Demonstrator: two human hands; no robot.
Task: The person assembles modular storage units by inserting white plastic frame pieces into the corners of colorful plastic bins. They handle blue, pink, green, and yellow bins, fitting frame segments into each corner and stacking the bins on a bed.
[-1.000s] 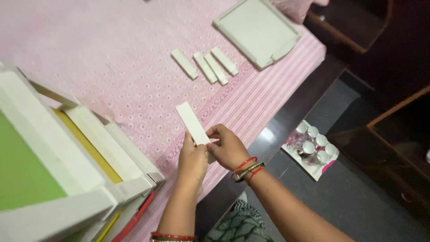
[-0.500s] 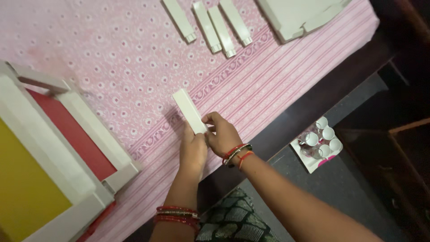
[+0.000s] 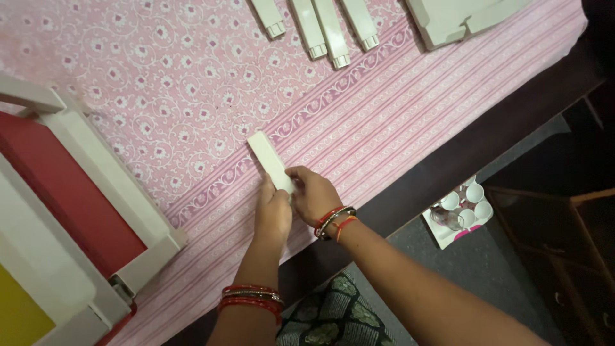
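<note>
A cream plastic bar [image 3: 270, 158] is held over the pink patterned cloth [image 3: 160, 77] near the bed's front edge. My left hand [image 3: 273, 213] and my right hand [image 3: 312, 194] both grip its near end, fingers closed around it. The bar points away from me, up and to the left. Several more cream bars [image 3: 323, 25] lie side by side at the top of the view. Both wrists wear red bangles.
A cream-framed shelf unit with red [image 3: 57, 192] and yellow panels lies at the left. A cream flat panel [image 3: 461, 19] sits at the top right. On the dark floor to the right stands a small tray of white cups [image 3: 462, 208], beside a wooden cabinet [image 3: 564, 256].
The view has shifted down and closer. Both hands still hold the bar, which now sits lower and nearer the cloth's striped border.
</note>
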